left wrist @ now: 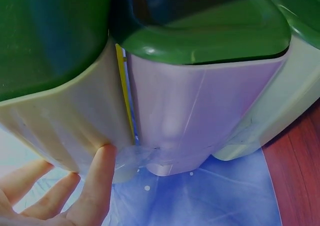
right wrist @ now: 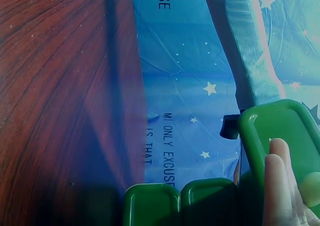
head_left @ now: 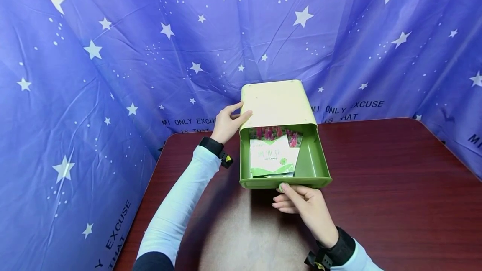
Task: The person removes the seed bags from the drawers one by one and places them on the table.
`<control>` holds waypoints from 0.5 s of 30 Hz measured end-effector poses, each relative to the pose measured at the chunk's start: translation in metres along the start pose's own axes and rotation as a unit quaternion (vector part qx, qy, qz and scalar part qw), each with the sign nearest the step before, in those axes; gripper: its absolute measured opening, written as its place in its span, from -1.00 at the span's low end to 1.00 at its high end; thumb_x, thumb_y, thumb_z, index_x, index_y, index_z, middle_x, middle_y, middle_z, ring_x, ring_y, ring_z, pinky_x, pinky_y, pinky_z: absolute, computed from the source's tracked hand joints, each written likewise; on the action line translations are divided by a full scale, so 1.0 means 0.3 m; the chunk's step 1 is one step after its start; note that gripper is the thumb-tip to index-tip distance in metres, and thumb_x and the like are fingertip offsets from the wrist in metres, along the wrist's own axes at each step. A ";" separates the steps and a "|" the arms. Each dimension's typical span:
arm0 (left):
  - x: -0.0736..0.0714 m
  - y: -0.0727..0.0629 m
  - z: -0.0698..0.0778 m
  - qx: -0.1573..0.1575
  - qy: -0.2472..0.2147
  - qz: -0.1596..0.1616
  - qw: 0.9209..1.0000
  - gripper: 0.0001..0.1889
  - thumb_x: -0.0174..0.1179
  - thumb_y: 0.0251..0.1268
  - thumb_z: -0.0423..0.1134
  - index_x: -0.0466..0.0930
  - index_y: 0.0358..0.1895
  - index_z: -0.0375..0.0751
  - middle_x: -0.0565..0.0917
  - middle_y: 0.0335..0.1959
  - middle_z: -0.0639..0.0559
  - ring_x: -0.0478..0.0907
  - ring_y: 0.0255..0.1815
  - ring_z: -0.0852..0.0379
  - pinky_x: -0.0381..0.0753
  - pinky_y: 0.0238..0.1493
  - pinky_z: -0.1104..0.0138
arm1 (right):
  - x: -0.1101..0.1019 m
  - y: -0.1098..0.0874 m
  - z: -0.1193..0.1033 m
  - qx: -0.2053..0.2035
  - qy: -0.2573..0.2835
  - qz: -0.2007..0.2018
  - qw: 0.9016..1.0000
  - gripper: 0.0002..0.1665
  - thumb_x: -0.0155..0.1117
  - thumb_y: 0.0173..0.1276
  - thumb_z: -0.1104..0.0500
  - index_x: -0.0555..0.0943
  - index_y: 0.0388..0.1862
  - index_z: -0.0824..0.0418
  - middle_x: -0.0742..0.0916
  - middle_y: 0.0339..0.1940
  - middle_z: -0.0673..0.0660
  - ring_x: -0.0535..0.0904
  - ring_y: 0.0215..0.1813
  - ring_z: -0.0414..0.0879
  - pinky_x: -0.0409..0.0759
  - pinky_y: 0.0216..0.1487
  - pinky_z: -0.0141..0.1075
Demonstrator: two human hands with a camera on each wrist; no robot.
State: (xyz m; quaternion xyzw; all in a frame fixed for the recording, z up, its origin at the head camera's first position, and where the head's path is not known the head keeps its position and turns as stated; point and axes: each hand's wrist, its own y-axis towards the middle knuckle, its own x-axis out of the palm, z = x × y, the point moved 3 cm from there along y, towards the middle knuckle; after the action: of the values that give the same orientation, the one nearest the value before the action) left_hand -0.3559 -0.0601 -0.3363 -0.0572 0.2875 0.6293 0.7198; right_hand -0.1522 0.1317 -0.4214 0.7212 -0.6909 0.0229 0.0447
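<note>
A cream-topped drawer unit point(head_left: 276, 101) stands on the table, its green top drawer point(head_left: 310, 160) pulled out towards me. White and green packets point(head_left: 272, 156) with pink flower pictures lie inside, partly under the casing. My left hand point(head_left: 227, 123) rests on the casing's left side, thumb on the top; in the left wrist view its fingers point(left wrist: 97, 181) touch the cream side. At the drawer front, my right hand point(head_left: 306, 206) pinches the round knob point(right wrist: 311, 188) with the thumb, while other fingers extend below. Part of that grip is hidden.
Below the cream casing, a pinkish casing point(left wrist: 180, 106) and a pale green one point(left wrist: 270, 101) show. Lower green drawer fronts point(right wrist: 152, 203) are closed. The dark red table point(head_left: 395, 187) meets a blue star-patterned curtain point(head_left: 226, 24) behind and at the left.
</note>
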 end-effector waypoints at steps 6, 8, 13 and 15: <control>-0.014 -0.002 0.012 -0.002 0.003 -0.028 1.000 -0.36 0.17 0.20 0.13 0.35 0.31 -0.06 0.35 0.31 -0.03 0.54 0.06 0.03 0.58 -0.09 0.24 | -0.014 -0.001 -0.020 0.040 -0.039 -0.031 0.998 -0.48 0.12 0.37 -0.04 0.59 -0.17 0.47 0.70 -0.36 0.38 0.69 -0.32 0.13 0.65 -0.31 -0.13; -0.024 -0.011 0.020 0.003 0.006 -0.034 0.999 -0.39 0.15 0.23 0.10 0.36 0.30 -0.08 0.38 0.28 -0.03 0.55 0.03 0.04 0.59 -0.12 0.24 | -0.026 -0.007 -0.041 0.041 -0.065 -0.057 0.995 -0.49 0.13 0.36 -0.03 0.59 -0.15 0.46 0.70 -0.36 0.37 0.69 -0.31 0.11 0.65 -0.30 -0.15; -0.058 -0.072 0.082 0.063 0.014 0.014 0.998 -0.58 0.15 0.29 -0.07 0.50 0.16 -0.18 0.51 0.13 -0.08 0.56 0.01 0.04 0.59 -0.11 0.28 | -0.065 -0.050 -0.144 -0.013 -0.137 -0.119 0.983 -0.65 0.17 0.35 0.08 0.61 -0.14 0.37 0.73 -0.36 0.18 0.69 -0.30 0.01 0.65 -0.28 -0.22; -0.076 -0.108 0.130 0.097 0.010 0.040 0.994 -0.66 0.15 0.30 -0.17 0.55 0.09 -0.20 0.55 0.06 -0.09 0.55 0.00 0.05 0.57 -0.07 0.31 | -0.080 -0.065 -0.201 -0.053 -0.161 -0.126 0.977 -0.74 0.17 0.35 0.15 0.62 -0.16 0.34 0.74 -0.37 0.11 0.70 -0.30 -0.03 0.65 -0.28 -0.23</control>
State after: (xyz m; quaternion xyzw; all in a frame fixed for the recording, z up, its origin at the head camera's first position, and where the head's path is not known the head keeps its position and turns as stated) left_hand -0.3132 -0.0691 -0.3020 0.0186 0.3565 0.6258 0.6935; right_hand -0.1319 0.1621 -0.3642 0.7936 -0.5924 -0.1364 -0.0264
